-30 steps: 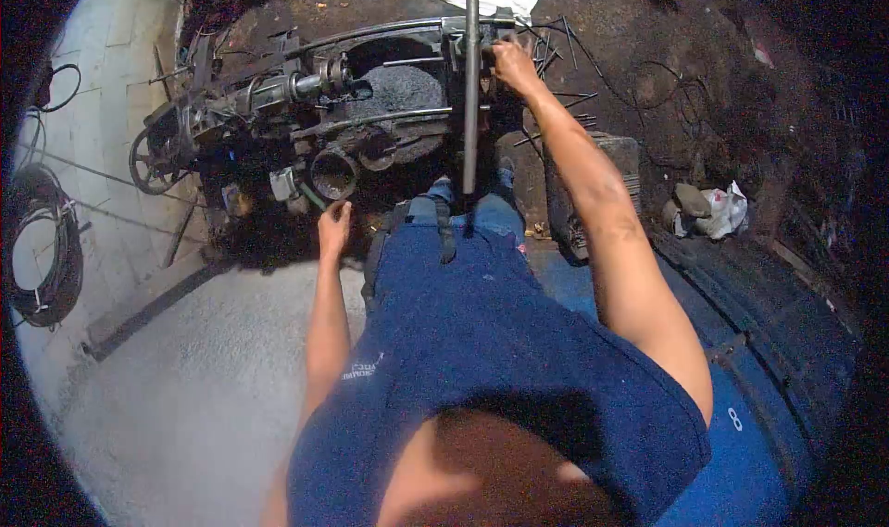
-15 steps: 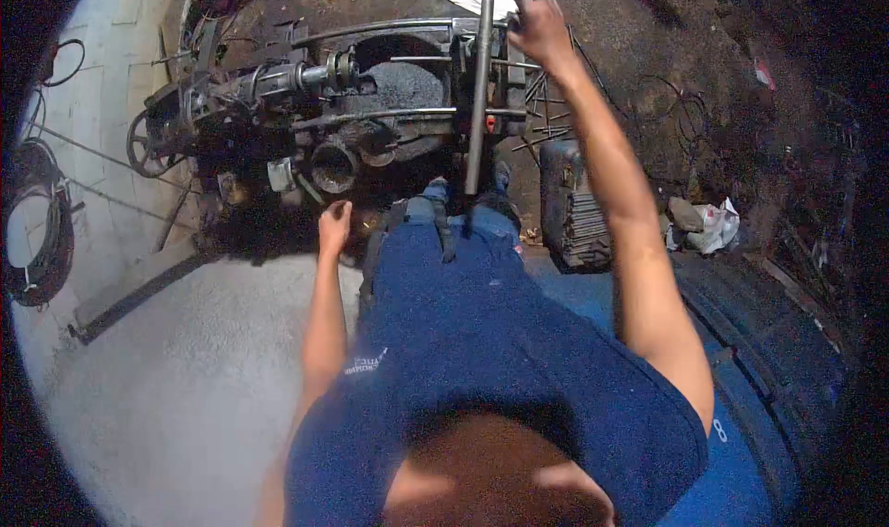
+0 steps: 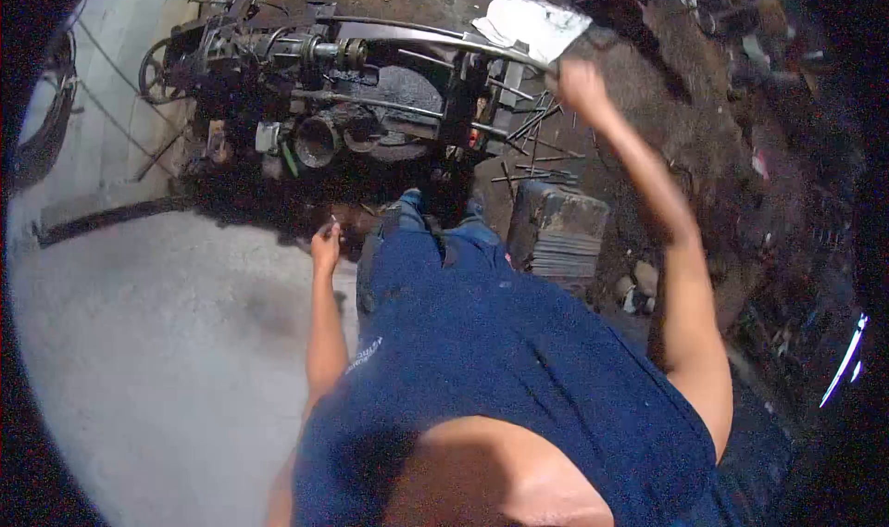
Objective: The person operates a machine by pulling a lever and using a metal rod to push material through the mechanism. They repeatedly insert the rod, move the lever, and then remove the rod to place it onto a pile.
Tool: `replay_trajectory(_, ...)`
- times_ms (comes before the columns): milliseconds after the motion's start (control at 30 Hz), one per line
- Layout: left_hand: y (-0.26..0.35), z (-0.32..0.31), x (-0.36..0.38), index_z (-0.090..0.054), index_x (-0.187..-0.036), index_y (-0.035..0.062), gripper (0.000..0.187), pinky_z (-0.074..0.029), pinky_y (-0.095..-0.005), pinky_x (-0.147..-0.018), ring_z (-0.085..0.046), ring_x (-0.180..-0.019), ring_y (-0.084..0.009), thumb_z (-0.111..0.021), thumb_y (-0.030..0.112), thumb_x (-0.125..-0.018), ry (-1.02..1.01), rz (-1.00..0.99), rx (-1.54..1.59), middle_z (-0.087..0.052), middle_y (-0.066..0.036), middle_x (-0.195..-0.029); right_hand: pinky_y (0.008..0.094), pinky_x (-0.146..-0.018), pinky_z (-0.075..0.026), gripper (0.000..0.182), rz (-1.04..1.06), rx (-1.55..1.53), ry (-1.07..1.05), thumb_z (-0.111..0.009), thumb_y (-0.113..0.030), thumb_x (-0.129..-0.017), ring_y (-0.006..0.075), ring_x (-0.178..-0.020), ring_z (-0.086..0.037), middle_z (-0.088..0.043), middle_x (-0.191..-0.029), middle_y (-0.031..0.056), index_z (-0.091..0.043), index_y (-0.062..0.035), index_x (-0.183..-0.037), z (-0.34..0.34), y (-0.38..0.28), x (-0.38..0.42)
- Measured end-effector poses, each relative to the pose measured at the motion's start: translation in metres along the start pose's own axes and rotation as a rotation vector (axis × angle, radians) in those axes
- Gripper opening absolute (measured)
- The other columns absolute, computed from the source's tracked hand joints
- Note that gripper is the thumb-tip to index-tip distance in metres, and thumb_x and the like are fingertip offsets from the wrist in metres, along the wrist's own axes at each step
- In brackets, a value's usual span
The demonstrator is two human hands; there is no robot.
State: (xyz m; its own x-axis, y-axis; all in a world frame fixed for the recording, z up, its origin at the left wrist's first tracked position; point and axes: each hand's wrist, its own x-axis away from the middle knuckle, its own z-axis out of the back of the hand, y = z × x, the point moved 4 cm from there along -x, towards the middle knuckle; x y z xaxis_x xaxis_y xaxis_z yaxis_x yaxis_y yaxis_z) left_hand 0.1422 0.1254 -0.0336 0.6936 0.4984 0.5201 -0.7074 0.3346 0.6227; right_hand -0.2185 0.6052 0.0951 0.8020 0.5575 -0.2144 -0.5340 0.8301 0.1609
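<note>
My right hand (image 3: 582, 90), slightly blurred, is closed around the near end of a long metal bar (image 3: 505, 53). The bar runs leftward over the upper side of a dark, greasy machine (image 3: 454, 110), its far end close to the machine's round chuck-like part (image 3: 350, 55). Low on the left, my left hand (image 3: 325, 249) is held apart from the machine, above the edge of the pale floor. Its fingers are pinched together, and a small light tip shows at them; what it is I cannot make out.
A white sheet or bag (image 3: 532, 25) lies beyond my right hand. Several thin rods (image 3: 532, 143) are scattered right of the machine. A dirty ribbed metal container (image 3: 560, 231) stands near my legs. On the left are a handwheel (image 3: 159, 71) and a dark floor beam (image 3: 111, 221).
The bar has swung from upright in view to lying across the machine. My right hand, loosely open beside it before, has closed on its end. My left hand has dropped slightly.
</note>
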Motion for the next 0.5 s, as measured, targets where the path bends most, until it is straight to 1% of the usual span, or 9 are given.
replay_trajectory(67, -0.036, -0.023, 0.023, -0.058, -0.099, -0.0044, 0.03, -0.046, -0.0237, -0.056, -0.06, -0.066, -0.0138, -0.057, 0.023, -0.086, -0.011, 0.15, 0.291, -0.062, -0.008, -0.077, 0.0427, -0.06, -0.049, 0.049, -0.352, -0.342, -0.366, -0.059, -0.048, -0.074, 0.0331, -0.066, -0.061, -0.059, -0.067, 0.02, -0.058, 0.0016, -0.074, 0.042, -0.063, 0.033)
replay_trajectory(133, -0.043, -0.043, 0.05, -0.058, -0.098, -0.0036, 0.031, -0.044, -0.0229, -0.053, -0.059, -0.064, -0.0133, -0.057, 0.024, -0.086, -0.011, 0.218, 0.33, -0.062, -0.007, -0.077, 0.0405, -0.072, -0.05, 0.056, -0.192, -0.754, -0.883, -0.059, -0.054, -0.074, 0.0297, -0.075, -0.063, -0.063, -0.08, 0.0179, -0.062, 0.0005, -0.087, 0.078, -0.144, 0.004)
replay_trajectory(167, -0.046, -0.053, 0.065, -0.058, -0.098, -0.0028, 0.031, -0.043, -0.0221, -0.05, -0.059, -0.061, -0.0128, -0.058, 0.026, -0.085, -0.027, 0.271, 0.353, -0.061, -0.007, -0.076, 0.0389, -0.082, -0.046, 0.066, -0.109, -1.178, -0.895, -0.061, -0.057, -0.071, 0.027, -0.089, -0.061, -0.061, -0.096, 0.0206, -0.059, 0.0002, -0.104, 0.096, -0.185, -0.014)
replay_trajectory(200, -0.046, -0.062, 0.073, -0.058, -0.097, -0.001, 0.03, -0.04, -0.0216, -0.046, -0.059, -0.06, -0.0117, -0.058, 0.026, -0.085, -0.034, 0.253, 0.326, -0.061, -0.007, -0.076, 0.0363, -0.091, -0.041, 0.075, 0.235, -1.397, -0.529, -0.062, -0.056, -0.072, 0.0272, -0.103, -0.054, -0.052, -0.116, 0.0225, -0.048, 0.0, -0.12, 0.149, -0.223, -0.038)
replay_trajectory(233, -0.042, -0.066, 0.081, -0.058, -0.097, -0.001, 0.03, -0.04, -0.0216, -0.046, -0.059, -0.06, -0.0117, -0.058, 0.026, -0.085, -0.037, 0.246, 0.314, -0.061, -0.007, -0.076, 0.0349, -0.095, -0.037, 0.082, 0.548, -1.696, -0.527, -0.062, -0.053, -0.073, 0.0296, -0.113, -0.046, -0.042, -0.127, 0.0239, -0.037, 0.0022, -0.128, 0.202, -0.259, -0.05)
replay_trajectory(267, -0.036, -0.07, 0.087, -0.058, -0.098, -0.0008, 0.03, -0.04, -0.0217, -0.046, -0.058, -0.06, -0.0119, -0.058, 0.027, -0.085, -0.031, 0.229, 0.271, -0.06, -0.006, -0.075, 0.036, -0.095, -0.038, 0.078, 0.643, -1.796, -0.719, -0.061, -0.051, -0.074, 0.0312, -0.113, -0.047, -0.044, -0.125, 0.0239, -0.038, 0.0029, -0.127, 0.246, -0.286, -0.052)
replay_trajectory(300, -0.031, -0.07, 0.091, -0.058, -0.098, -0.0005, 0.031, -0.04, -0.0218, -0.046, -0.058, -0.059, -0.012, -0.058, 0.027, -0.085, -0.019, 0.214, 0.23, -0.06, -0.006, -0.074, 0.0362, -0.093, -0.04, 0.076, 0.822, -1.88, -0.492, -0.061, -0.049, -0.075, 0.031, -0.108, -0.051, -0.047, -0.121, 0.024, -0.038, 0.0017, -0.127, 0.285, -0.312, -0.052)
replay_trajectory(400, -0.023, -0.063, 0.097, -0.057, -0.099, -0.0001, 0.029, -0.042, -0.0231, -0.048, -0.057, -0.06, -0.0119, -0.058, 0.025, -0.085, 0.08, 0.217, 0.249, -0.06, -0.005, -0.077, 0.0362, -0.083, -0.045, 0.063, 1.11, -1.949, -0.633, -0.061, -0.044, -0.074, 0.0297, -0.095, -0.058, -0.06, -0.101, 0.0203, -0.051, 0.0027, -0.115, 0.383, -0.309, -0.034)
replay_trajectory(500, -0.032, -0.07, 0.1, -0.056, -0.101, 0.0007, 0.028, -0.045, -0.0248, -0.051, -0.057, -0.064, -0.0124, -0.057, 0.024, -0.085, 0.126, 0.138, 0.305, -0.062, -0.007, -0.084, 0.0365, -0.08, -0.046, 0.055, 1.114, -2.004, -0.574, -0.062, -0.043, -0.074, 0.0293, -0.089, -0.059, -0.062, -0.092, 0.0182, -0.058, 0.0022, -0.104, 0.406, -0.282, -0.024)
